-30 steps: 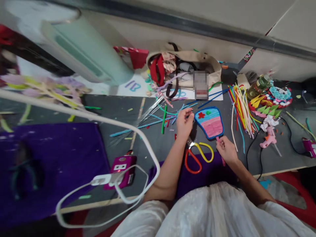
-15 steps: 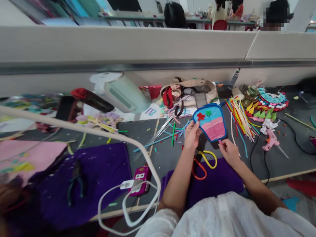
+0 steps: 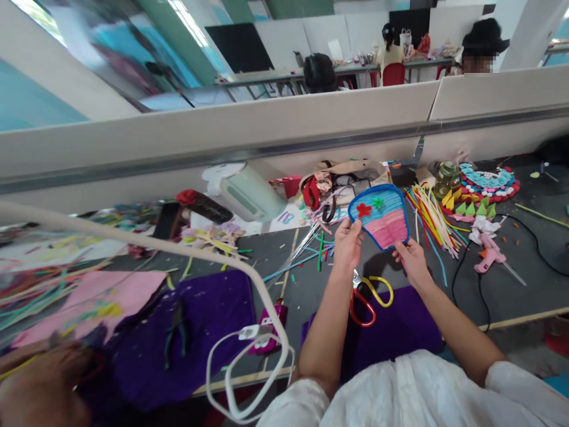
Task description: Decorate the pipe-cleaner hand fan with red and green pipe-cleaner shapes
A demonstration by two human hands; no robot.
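Between my hands, above the table, is a flat pipe-cleaner panel (image 3: pixel 386 220), blue above and pink below, with a dark blue border. A red flower (image 3: pixel 363 210) and a green flower (image 3: pixel 378 203) sit on its blue part. My left hand (image 3: pixel 349 240) pinches the panel's left edge, thumb in front. At the lower right edge, my right hand (image 3: pixel 411 256) has its fingers closed on the panel. Scissors (image 3: pixel 371 296) with one red and one yellow handle lie below my hands, partly over a folded purple cloth (image 3: pixel 395 326).
Loose pipe cleaners (image 3: pixel 433 219) and a pink glue gun (image 3: pixel 491 255) with its cord lie to the right. Pliers (image 3: pixel 176 335) rest on purple cloth at left. A white cable (image 3: pixel 249 267) crosses in front of a pink power strip (image 3: pixel 273 323). Another person's hand (image 3: pixel 48 379) is at lower left.
The view has tilted up and shifted left, showing more of the room behind. My right hand has moved up onto the panel's lower edge. My left hand keeps its hold.
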